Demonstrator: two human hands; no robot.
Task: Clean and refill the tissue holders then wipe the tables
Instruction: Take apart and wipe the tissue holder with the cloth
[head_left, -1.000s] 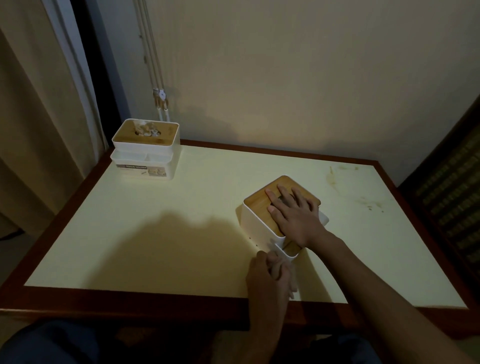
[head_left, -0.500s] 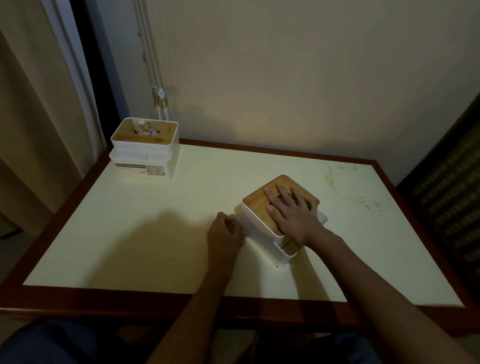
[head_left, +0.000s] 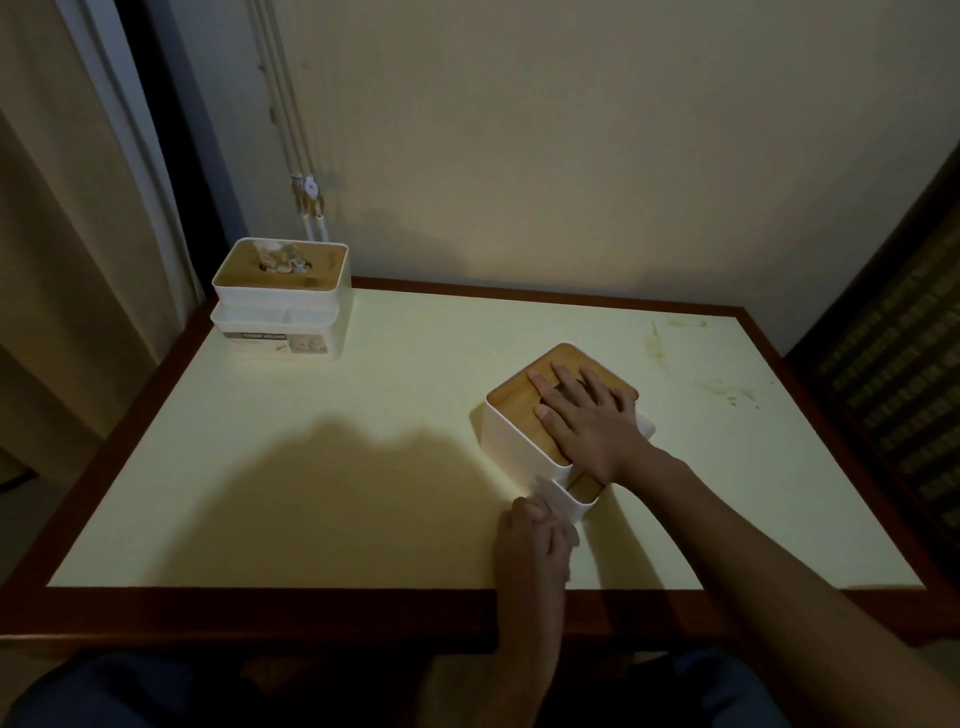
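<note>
A white tissue holder (head_left: 511, 441) with a wooden lid stands right of the table's middle, turned corner-on to me. My right hand (head_left: 587, 418) lies flat on its lid with straight fingers. My left hand (head_left: 535, 535) grips a white tissue (head_left: 548, 493) and presses it against the holder's near corner. A second white tissue holder (head_left: 283, 306) with a wooden lid and crumpled tissue in its slot sits at the table's far left corner.
The cream table (head_left: 311, 467) has a dark wooden rim. Brown stains (head_left: 727, 387) mark its far right part. A curtain (head_left: 67, 208) hangs at the left, and a dark woven panel (head_left: 904, 353) stands at the right.
My left hand swung from the holder's near corner to its left side and came back to the near corner with the tissue. The right hand stayed flat on the lid.
</note>
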